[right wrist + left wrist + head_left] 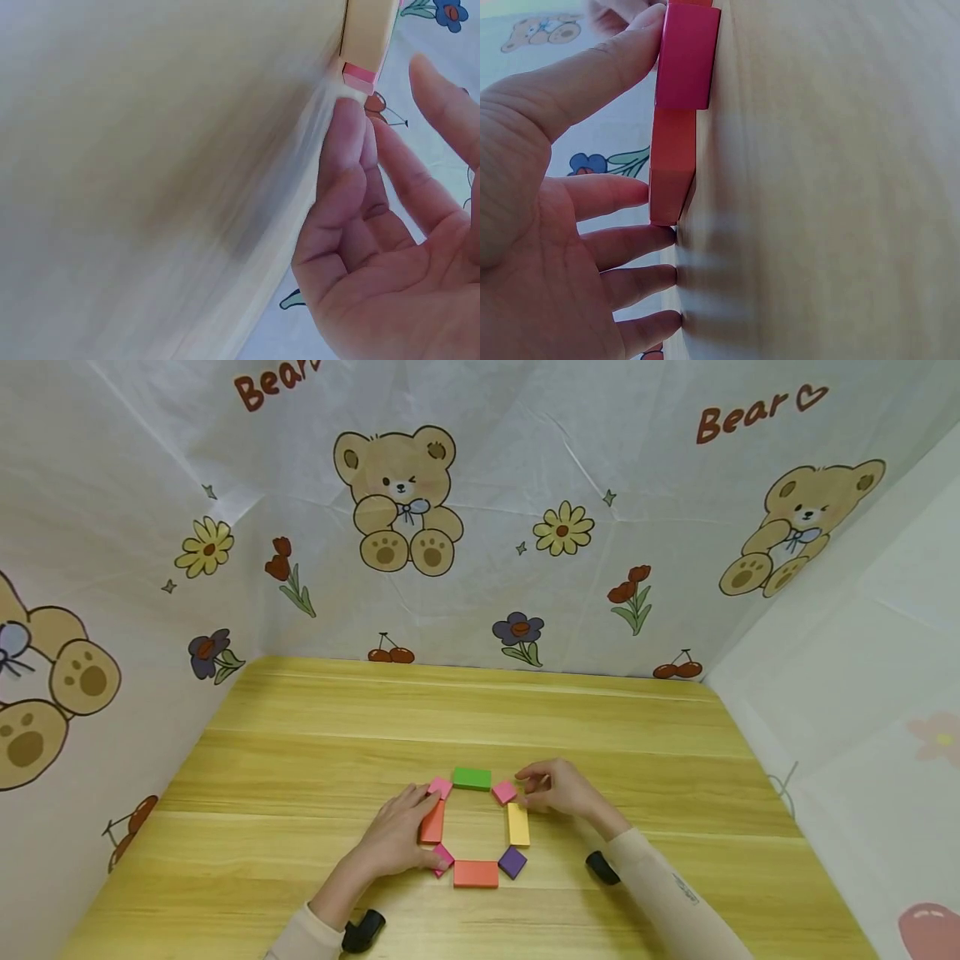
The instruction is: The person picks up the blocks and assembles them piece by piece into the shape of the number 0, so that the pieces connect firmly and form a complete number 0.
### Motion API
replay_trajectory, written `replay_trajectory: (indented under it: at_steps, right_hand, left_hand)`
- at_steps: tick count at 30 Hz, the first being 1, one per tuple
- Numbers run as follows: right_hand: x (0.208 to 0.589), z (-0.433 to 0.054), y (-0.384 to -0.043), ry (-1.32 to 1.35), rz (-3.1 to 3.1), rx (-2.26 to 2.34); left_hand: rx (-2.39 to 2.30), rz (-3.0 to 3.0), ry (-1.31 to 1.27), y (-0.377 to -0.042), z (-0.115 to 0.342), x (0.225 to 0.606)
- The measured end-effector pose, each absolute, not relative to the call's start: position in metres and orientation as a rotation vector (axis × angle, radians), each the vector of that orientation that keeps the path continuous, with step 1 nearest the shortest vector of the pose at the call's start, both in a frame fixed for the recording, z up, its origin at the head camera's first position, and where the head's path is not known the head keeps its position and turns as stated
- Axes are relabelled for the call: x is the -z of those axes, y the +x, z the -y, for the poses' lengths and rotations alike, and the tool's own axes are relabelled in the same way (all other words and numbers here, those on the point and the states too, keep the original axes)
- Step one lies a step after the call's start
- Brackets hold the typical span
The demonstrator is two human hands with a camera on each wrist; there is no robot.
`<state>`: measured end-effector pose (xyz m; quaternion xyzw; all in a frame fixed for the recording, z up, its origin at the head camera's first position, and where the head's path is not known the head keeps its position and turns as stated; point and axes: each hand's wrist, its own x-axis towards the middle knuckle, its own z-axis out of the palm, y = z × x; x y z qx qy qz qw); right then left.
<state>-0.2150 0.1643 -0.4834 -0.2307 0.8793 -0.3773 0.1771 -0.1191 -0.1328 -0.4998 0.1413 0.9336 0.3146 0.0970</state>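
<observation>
Several coloured blocks lie in a ring on the table. A green block (472, 779) is at the far side, a yellow block (518, 825) at the right, a red-orange block (476, 874) nearest. A purple block (513, 862) and two pink blocks (441, 787) (504, 792) fill corners. My left hand (393, 835) spreads along the ring's left side; its thumb touches the magenta block (686, 56), and its fingertips lie beside the left red-orange block (671, 169). With bent fingers and nothing held, my right hand (558, 789) is beside the far-right pink block (360, 77).
The wooden table (315, 718) meets a bear-printed cloth (480, 593) at the back and sides. Black wrist-worn devices (364, 932) show by each forearm.
</observation>
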Motion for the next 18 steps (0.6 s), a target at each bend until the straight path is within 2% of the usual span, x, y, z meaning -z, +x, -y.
replay_trajectory:
  at_steps: [18]
  right_hand:
    - [0.484,-0.167,-0.194,-0.591,-2.350,1.125]
  left_hand:
    - [-0.929,-2.769,0.418,-0.120,0.133,0.498]
